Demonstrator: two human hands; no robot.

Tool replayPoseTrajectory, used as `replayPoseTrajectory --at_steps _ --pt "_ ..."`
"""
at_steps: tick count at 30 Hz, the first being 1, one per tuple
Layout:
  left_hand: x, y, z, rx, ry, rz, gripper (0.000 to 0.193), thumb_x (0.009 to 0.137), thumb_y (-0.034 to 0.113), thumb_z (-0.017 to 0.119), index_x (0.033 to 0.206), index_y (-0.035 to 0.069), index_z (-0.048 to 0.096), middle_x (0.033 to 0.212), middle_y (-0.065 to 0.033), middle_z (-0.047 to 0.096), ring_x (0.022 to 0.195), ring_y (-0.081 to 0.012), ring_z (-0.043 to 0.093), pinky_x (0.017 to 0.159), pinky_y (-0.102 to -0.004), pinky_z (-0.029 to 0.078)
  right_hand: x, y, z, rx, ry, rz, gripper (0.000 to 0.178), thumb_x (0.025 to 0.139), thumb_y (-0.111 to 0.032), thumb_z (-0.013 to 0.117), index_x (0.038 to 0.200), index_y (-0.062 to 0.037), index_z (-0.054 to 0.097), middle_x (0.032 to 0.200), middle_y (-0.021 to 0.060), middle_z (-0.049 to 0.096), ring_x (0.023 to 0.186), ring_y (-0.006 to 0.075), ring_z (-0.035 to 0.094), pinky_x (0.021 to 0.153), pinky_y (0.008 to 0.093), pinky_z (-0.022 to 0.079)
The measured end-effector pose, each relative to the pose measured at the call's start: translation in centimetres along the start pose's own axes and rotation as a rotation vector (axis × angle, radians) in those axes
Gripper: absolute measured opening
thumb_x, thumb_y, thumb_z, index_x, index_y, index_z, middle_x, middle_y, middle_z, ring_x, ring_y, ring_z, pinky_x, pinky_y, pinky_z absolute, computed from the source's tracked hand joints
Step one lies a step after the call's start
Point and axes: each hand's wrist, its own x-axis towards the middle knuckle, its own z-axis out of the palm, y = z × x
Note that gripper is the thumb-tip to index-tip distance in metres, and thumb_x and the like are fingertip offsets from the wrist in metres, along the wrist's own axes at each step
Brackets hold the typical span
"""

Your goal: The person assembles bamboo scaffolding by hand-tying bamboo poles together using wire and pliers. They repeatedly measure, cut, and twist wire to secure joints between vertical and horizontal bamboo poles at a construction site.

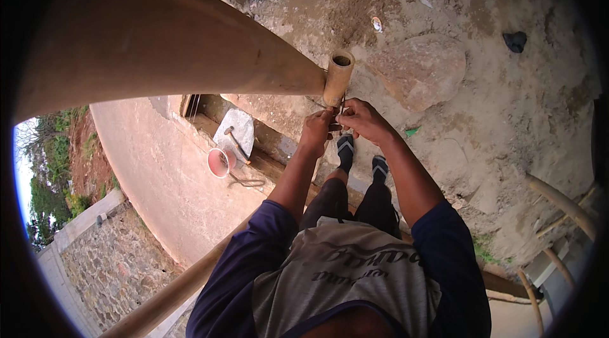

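Note:
Both my hands are close together at the centre, just below the open end of an upright bamboo pole. Beside it a thick bamboo pole reaches in from the upper left and meets it. My left hand is closed with its fingers pinched near the joint; what it holds is hidden. The fingers of my right hand are pinched around a thin dark wire or rod against the upright pole. The two hands' fingertips nearly touch.
Down to the left, a pink bucket and a hammer lie by a pale slab. My feet are below my hands. A flat rock lies in the dirt to the right. More poles stand at the lower right.

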Motion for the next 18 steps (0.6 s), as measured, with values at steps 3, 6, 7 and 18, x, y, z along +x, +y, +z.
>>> replayPoseTrajectory --at_steps 3,6,7,18 --pt "0.3 -0.6 0.1 -0.076 -0.009 0.012 0.037 0.096 0.034 0.048 0.114 0.004 0.061 0.1 -0.0072 0.066 0.091 -0.0183 0.064 0.07 -0.0317 0.046 0.8 1.2 0.4 -0.102 0.05 -0.102 0.035 0.085 -0.02 0.064 0.109 0.0042 0.056 0.084 0.0167 0.065 0.078 0.0244 0.065 0.065 0.0356 0.052" --pt "0.3 -1.0 0.5 -0.204 -0.041 0.019 0.036 0.096 0.032 0.05 0.112 0.002 0.06 0.097 -0.0079 0.065 0.088 -0.0184 0.063 0.069 -0.0315 0.047 0.9 1.8 0.6 -0.218 0.109 -0.142 0.034 0.086 -0.019 0.063 0.109 0.0047 0.056 0.087 0.019 0.066 0.081 0.0292 0.066 0.069 0.0386 0.052" --pt "0.4 -1.3 0.6 -0.247 -0.056 0.017 0.036 0.096 0.032 0.051 0.11 0.001 0.06 0.094 -0.0082 0.065 0.085 -0.0181 0.063 0.068 -0.0311 0.047 0.8 1.5 0.7 -0.249 0.12 -0.139 0.034 0.086 -0.018 0.062 0.11 0.0049 0.056 0.088 0.0199 0.066 0.082 0.0311 0.066 0.07 0.0399 0.052" --pt "0.0 -0.6 -0.3 0.257 -0.173 0.203 0.021 0.091 0.019 0.052 0.078 0.003 0.056 0.064 -0.0014 0.05 0.056 -0.0112 0.045 0.053 -0.0266 0.036 -0.2 0.8 1.7 -0.685 0.189 -0.297 0.021 0.088 -0.017 0.057 0.098 0.0012 0.056 0.081 0.0216 0.064 0.077 0.0373 0.066 0.069 0.0456 0.052"
